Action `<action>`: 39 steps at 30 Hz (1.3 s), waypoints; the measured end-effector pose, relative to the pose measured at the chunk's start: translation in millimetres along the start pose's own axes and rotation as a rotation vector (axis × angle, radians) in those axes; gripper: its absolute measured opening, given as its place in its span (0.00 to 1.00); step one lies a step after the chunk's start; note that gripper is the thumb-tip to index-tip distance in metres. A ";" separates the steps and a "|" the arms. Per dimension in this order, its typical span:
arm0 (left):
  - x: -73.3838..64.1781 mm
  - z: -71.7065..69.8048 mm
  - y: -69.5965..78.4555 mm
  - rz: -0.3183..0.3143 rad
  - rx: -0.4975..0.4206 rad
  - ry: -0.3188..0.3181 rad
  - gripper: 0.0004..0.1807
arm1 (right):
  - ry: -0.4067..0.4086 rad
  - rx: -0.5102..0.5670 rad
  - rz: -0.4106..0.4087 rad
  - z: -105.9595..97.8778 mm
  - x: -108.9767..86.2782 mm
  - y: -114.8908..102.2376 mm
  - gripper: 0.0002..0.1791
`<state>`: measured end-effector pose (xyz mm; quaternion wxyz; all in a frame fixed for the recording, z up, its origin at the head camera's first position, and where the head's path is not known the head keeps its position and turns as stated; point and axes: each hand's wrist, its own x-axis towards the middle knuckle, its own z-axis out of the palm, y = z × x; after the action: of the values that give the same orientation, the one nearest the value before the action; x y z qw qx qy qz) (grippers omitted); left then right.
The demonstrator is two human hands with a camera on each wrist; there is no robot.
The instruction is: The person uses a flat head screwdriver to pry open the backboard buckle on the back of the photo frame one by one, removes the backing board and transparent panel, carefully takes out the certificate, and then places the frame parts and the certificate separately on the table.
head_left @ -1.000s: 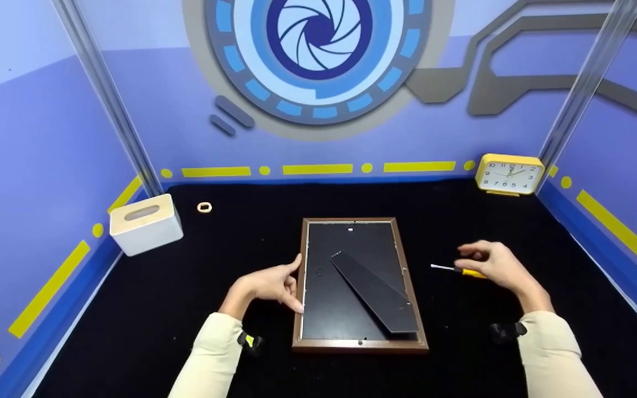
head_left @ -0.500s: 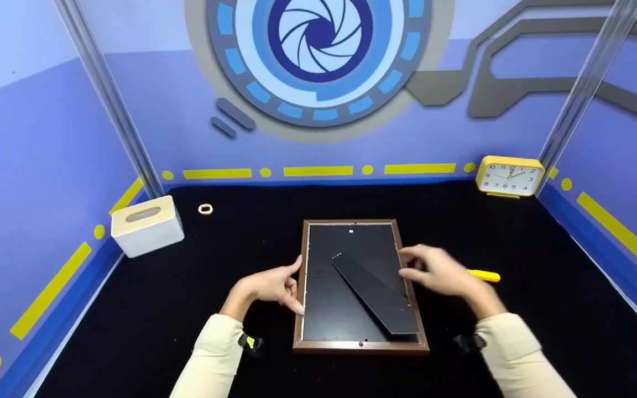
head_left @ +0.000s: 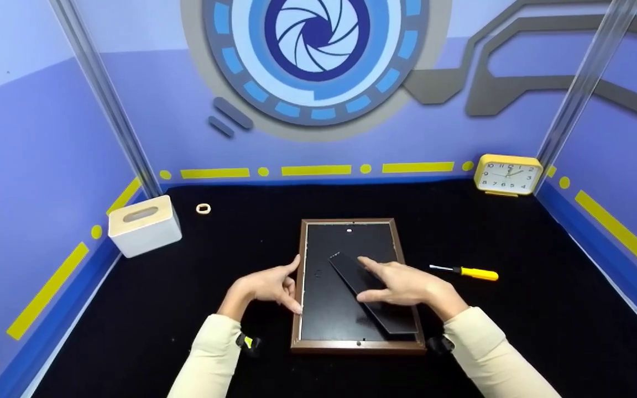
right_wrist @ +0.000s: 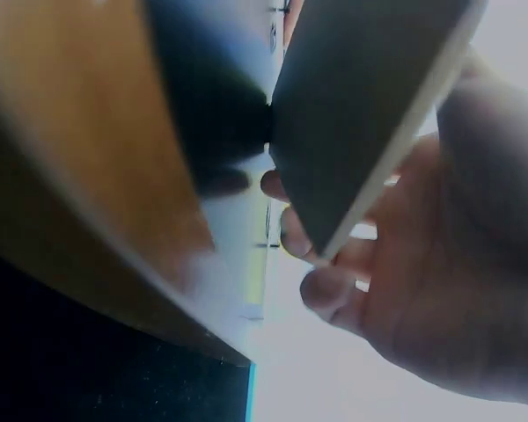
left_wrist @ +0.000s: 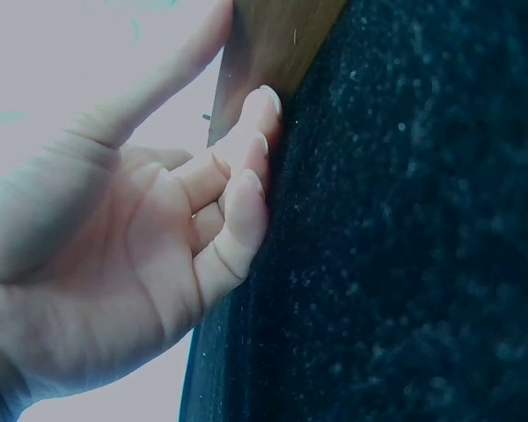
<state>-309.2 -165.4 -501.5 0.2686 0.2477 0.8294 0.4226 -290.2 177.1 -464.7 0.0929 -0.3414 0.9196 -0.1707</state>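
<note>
Nearby lies a screwdriver (head_left: 476,273), left fingers (left_wrist: 245,211) loose against frame (head_left: 329,346), right fingers (head_left: 374,266) spanning stand (head_left: 396,319).

Rear: purple-blue printed wall panel (head_left: 363,145) bearing round blue aperture graphic (head_left: 317,33). Corners: straight silver metal posts (head_left: 105,94). Base: black fabric work surface (head_left: 246,240).

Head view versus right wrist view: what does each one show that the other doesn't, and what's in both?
Only the head view shows the yellow clock, the tissue box and the screwdriver. Only the right wrist view shows the underside of the stand, tilted up off the frame's back. Both show the right hand at the stand and the brown edge of the picture frame.
</note>
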 end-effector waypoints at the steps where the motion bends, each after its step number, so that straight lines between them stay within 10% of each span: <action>1: -0.2 -0.6 0.2 0.000 0.003 0.002 0.72 | -0.009 -0.008 -0.001 -0.3 0.4 -0.8 0.56; 16: -0.4 9.2 -3.8 0.013 -0.032 -0.014 0.72 | -0.275 -0.128 0.069 13.8 -9.0 -8.8 0.63; 39: 1.4 1.0 3.3 -0.001 0.001 0.014 0.72 | -0.070 0.201 -0.105 18.4 -11.9 1.8 0.51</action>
<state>-309.0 -162.2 -499.6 0.2630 0.2446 0.8315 0.4238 -277.0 181.6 -481.7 0.1497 -0.3839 0.8748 -0.2548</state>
